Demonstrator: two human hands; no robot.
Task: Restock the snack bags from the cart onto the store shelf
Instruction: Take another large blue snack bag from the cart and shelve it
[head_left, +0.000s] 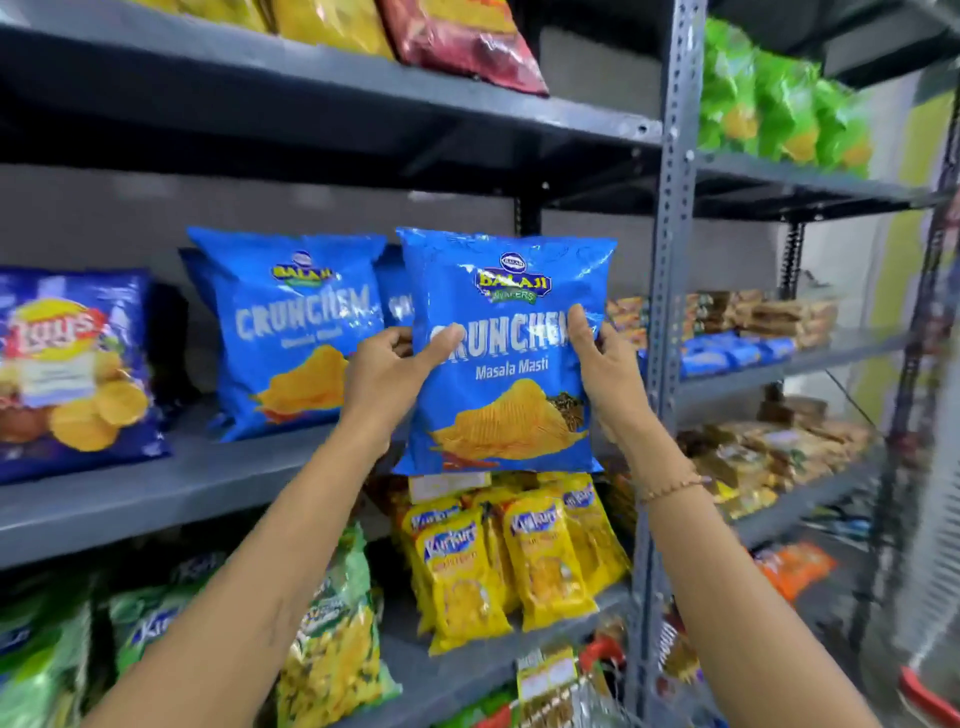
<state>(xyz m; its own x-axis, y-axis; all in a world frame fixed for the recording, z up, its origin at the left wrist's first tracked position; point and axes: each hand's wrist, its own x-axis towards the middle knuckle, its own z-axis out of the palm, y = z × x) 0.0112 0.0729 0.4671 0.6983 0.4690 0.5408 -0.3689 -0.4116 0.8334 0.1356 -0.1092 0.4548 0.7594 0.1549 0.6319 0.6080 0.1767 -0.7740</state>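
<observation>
We have one blue bag (506, 353) between both hands, held upright in front of the middle shelf (171, 488), label facing us. The left hand (387, 371) clamps its left edge, thumb across the front and the other fingers hidden behind; the right hand (605, 374) clamps the right edge the same way. Both hands are closed on the bag, neither open.

The relation that counts: the bag's long axis runs 12 to 6, and its bottom seam hangs past the shelf's front lip, at about the lip's height or a shade below (the wide lens makes this hard to judge). The free spot lies straight ahead toward 12, to the right of the standing bag (296, 332) at our 10 and left of the upright post (670, 291) at 2. A further blue bag peeks out behind, between the two.

We judge the next move as a short lift and push forward until the base sits on the shelf. The two hands look equally near, so neither leads. The slot seems only just wide enough, so the right hand risks brushing the post.
</observation>
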